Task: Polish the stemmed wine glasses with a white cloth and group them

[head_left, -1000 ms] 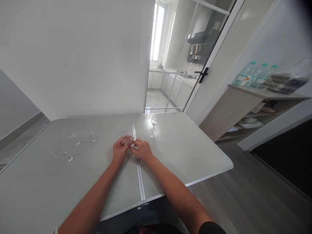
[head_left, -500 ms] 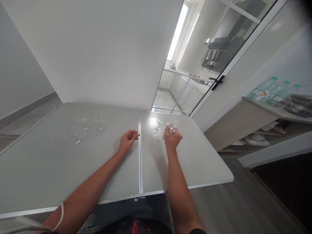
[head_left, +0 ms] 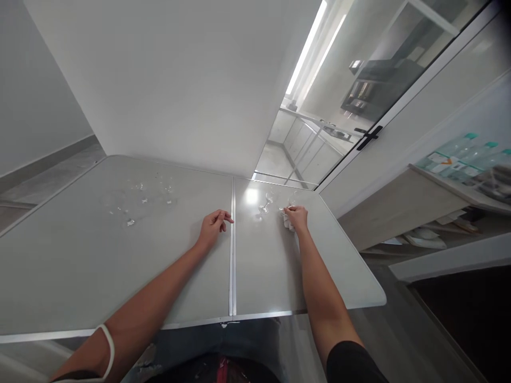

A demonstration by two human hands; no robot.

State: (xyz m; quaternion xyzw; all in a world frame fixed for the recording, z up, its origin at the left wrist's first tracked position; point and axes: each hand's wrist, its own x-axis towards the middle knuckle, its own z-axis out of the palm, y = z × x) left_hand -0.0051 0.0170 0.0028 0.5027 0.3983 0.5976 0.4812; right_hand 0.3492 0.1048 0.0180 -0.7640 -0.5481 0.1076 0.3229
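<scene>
My right hand [head_left: 297, 216] is closed on a white crumpled cloth [head_left: 288, 222] that hangs under its fingers; whether it is cloth or tissue I cannot tell. Its fingertips are close to a clear glass piece [head_left: 291, 200], partly hidden behind the hand. Just to the left lies a clear, stemmed-looking glass [head_left: 266, 204]. My left hand [head_left: 215, 224] rests near the table's metal seam, fingers loosely curled and apart, with nothing visible in it. Several more clear glass pieces with shiny bits [head_left: 130, 222] sit on the left half of the table.
The pale table [head_left: 179, 282] has a metal seam [head_left: 232, 255] across it and stands against a white wall. Behind its right side is a glass door with a black handle [head_left: 369, 138]. Green-capped bottles [head_left: 459, 149] stand on a shelf unit [head_left: 407, 207] at the right.
My right hand has moved right, and the white crumpled cloth now shows below its fingers. My left hand has barely moved. The view has shifted slightly.
</scene>
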